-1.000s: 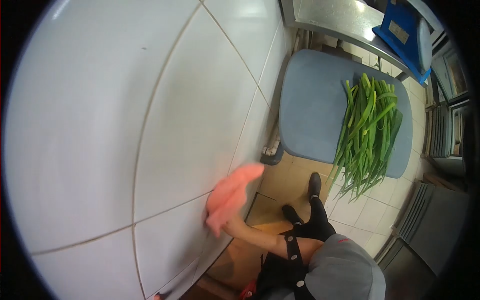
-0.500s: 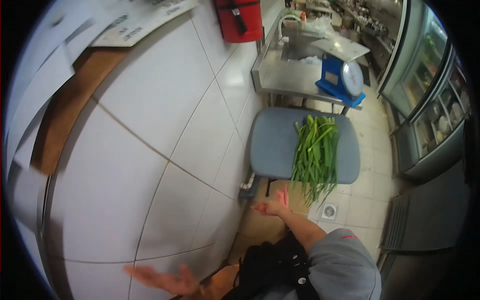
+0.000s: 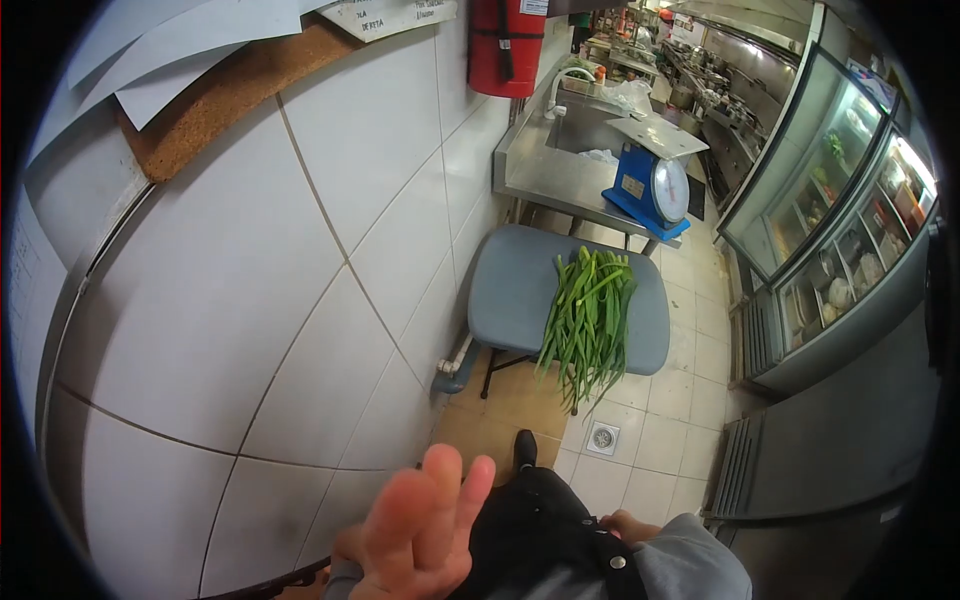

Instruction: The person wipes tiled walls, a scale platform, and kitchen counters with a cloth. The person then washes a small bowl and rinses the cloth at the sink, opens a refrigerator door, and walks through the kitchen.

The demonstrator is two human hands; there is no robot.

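Note:
My left hand (image 3: 425, 525) is raised close to the camera at the bottom of the view, its fingers extended and nothing in them. Low at the apron, beside the grey sleeve, my right hand (image 3: 628, 525) shows only in part; its fingers are mostly hidden. A bunch of long green leafy stalks (image 3: 590, 320) lies on the grey folding table (image 3: 505, 300), with the leaf ends hanging over the near edge. Both hands are apart from the stalks.
Behind the table, a blue dial scale (image 3: 640, 190) stands on a steel sink counter (image 3: 550, 175). A red fire extinguisher (image 3: 505, 60) hangs on the tiled wall at left. Glass-door fridges (image 3: 800, 220) line the right. A floor drain (image 3: 603, 438) lies in front.
My left hand has come up and rightward, nearer the camera. My right hand has drawn back from near the table to the apron. The view has shifted; the stalks stay on the table.

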